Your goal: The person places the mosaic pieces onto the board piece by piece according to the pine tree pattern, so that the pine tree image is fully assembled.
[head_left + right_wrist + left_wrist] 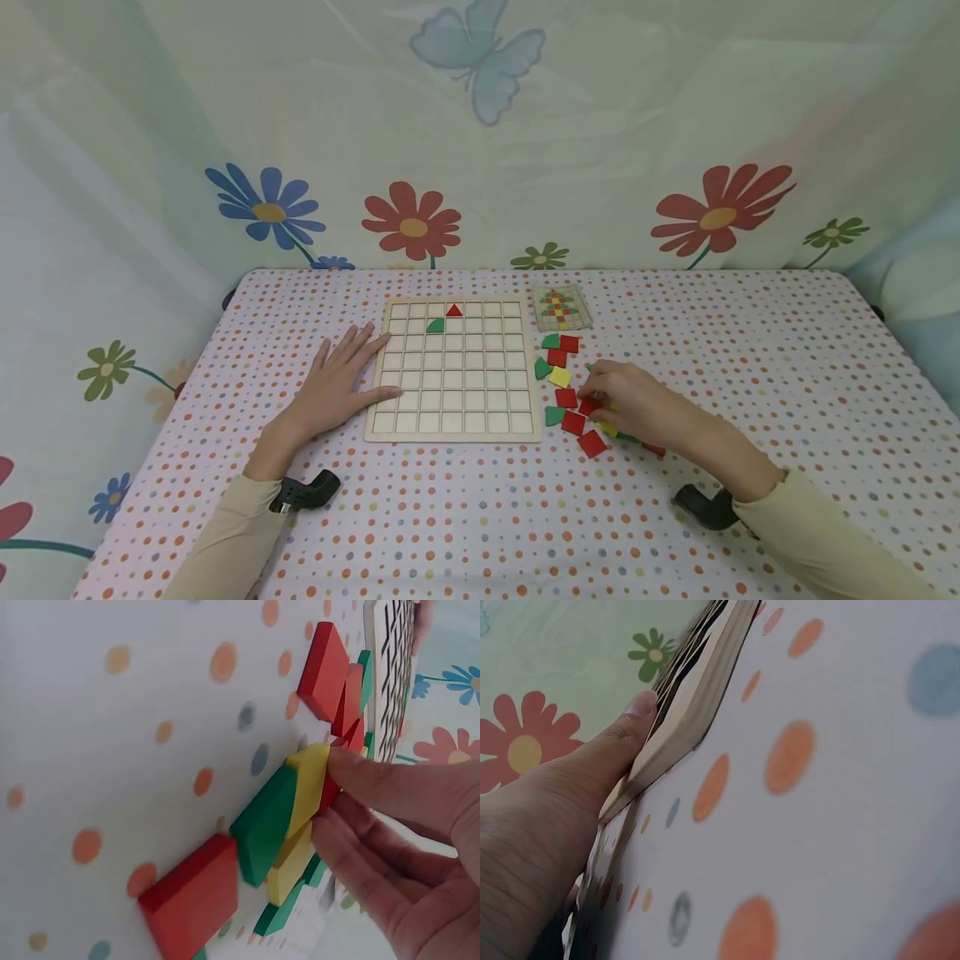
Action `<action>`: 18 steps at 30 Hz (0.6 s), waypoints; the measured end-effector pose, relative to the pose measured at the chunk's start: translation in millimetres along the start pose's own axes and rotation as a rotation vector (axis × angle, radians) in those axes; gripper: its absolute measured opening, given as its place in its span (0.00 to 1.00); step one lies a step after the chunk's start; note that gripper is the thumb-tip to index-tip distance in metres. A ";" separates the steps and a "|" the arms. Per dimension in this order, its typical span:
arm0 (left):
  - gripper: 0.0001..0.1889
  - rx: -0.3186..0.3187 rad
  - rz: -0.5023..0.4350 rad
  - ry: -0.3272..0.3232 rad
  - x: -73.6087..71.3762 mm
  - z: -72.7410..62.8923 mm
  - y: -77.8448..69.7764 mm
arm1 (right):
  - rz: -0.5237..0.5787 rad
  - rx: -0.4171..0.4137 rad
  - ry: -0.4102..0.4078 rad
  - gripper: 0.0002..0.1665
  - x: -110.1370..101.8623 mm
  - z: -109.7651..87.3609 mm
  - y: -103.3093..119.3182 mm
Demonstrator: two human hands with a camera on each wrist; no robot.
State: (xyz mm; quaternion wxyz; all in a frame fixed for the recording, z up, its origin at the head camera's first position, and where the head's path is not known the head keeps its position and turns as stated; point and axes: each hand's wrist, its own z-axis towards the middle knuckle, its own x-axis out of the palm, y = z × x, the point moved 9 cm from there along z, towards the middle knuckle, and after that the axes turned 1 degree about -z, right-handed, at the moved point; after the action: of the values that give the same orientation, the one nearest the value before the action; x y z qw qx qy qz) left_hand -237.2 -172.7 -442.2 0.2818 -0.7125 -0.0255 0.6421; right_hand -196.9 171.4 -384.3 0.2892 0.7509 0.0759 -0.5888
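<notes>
Clearly, one board (pixel 450 379), two inset tiles (pixel 437 327), right hand (pixel 636 400) pinching red tile (pixel 328 795).

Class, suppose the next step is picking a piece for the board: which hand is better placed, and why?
Probably the right hand: its fingers are down among the loose coloured pieces, right of the board. The left hand rests at the board's left edge, across from them.

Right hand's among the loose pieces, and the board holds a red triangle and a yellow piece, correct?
Not yellow: the head view shows a green piece on the board with the red triangle. The right hand is among the loose pieces.
</notes>
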 end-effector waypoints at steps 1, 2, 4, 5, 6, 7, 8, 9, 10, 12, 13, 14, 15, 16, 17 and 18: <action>0.49 0.001 0.001 0.002 -0.3 0.0 -0.2 | 0.009 0.007 -0.001 0.15 -0.2 -0.1 -0.1; 0.49 0.000 0.004 0.003 -0.5 0.0 -0.3 | 0.017 0.016 0.000 0.15 -0.3 0.3 0.2; 0.49 -0.007 0.008 0.004 -1.1 -0.4 0.1 | 0.027 0.033 0.003 0.14 -0.6 2.1 1.2; 0.49 -0.012 0.010 0.004 -1.5 -0.7 0.5 | 0.030 0.038 0.005 0.14 -0.7 3.2 1.5; 0.49 -0.016 0.012 0.004 -1.8 -1.0 0.9 | 0.037 0.048 0.010 0.14 -0.9 4.8 2.2; 0.49 -0.020 0.015 0.004 -1.9 -1.0 1.7 | 0.043 0.059 0.017 0.14 -0.7 6.2 1.9; 0.49 -0.023 0.015 0.005 -1.8 -1.2 2.2 | 0.048 0.072 0.026 0.14 -0.4 7.8 1.8; 0.49 -0.024 0.014 0.006 -1.6 -1.3 2.4 | 0.053 0.084 0.035 0.14 -0.1 9.0 1.1; 0.49 -0.023 0.012 0.007 -1.5 -1.4 2.1 | 0.062 0.096 0.045 0.13 0.3 10.0 0.2; 0.49 -0.021 0.009 0.009 -1.1 -1.1 1.6 | 0.085 0.122 0.065 0.13 0.8 11.2 -2.1; 0.49 -0.019 0.007 0.009 -1.0 -0.8 1.3 | 0.096 0.132 0.076 0.12 1.2 11.5 -3.2; 0.49 -0.019 0.005 0.010 -0.9 -0.6 0.7 | 0.107 0.140 0.084 0.12 1.4 11.6 -4.1; 0.49 -0.019 0.004 0.010 -0.9 -0.4 0.3 | 0.117 0.145 0.091 0.12 1.5 11.5 -5.1; 0.49 -0.019 0.003 0.011 -0.8 -0.2 -0.2 | 0.128 0.151 0.097 0.12 1.5 11.3 -6.1; 0.49 -0.020 0.003 0.012 -0.6 0.2 -0.3 | 0.138 0.153 0.102 0.12 1.1 10.6 -6.9; 0.49 -0.021 0.002 0.013 -0.3 0.3 -0.6 | 0.143 0.153 0.106 0.12 1.2 10.0 -7.8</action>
State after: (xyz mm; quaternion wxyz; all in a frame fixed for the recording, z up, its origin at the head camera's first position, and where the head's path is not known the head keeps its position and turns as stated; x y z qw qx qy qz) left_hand -237.3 -172.2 -441.6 0.2741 -0.7196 -0.0297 0.6373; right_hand -208.5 172.3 -389.5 0.2680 0.8043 -0.0079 -0.5302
